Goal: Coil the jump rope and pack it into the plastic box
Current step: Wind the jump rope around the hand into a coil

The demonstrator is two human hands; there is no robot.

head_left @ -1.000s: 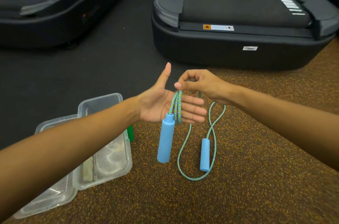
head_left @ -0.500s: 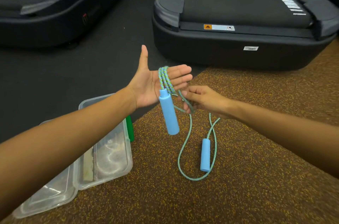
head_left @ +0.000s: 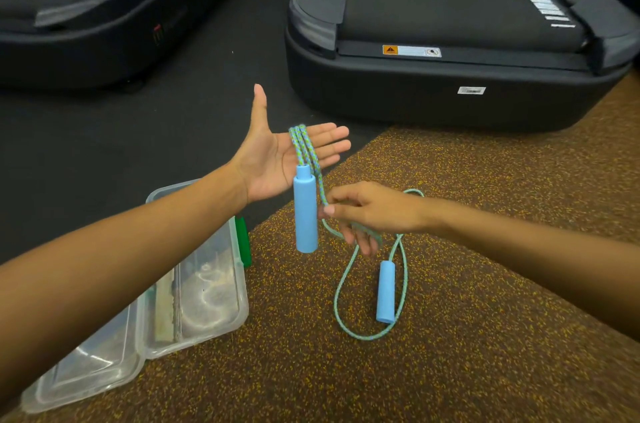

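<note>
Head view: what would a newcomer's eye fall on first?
The jump rope looped over the flat left hand at centre, one blue handle dangling below the palm. Just right of it, the right hand pinches the rope, whose other handle lies on the speckled floor. The open plastic box sits lower left.

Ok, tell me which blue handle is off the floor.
The hanging handle, dangling from rope looped over the left hand. The other handle lies flat on the speckled floor.
</note>
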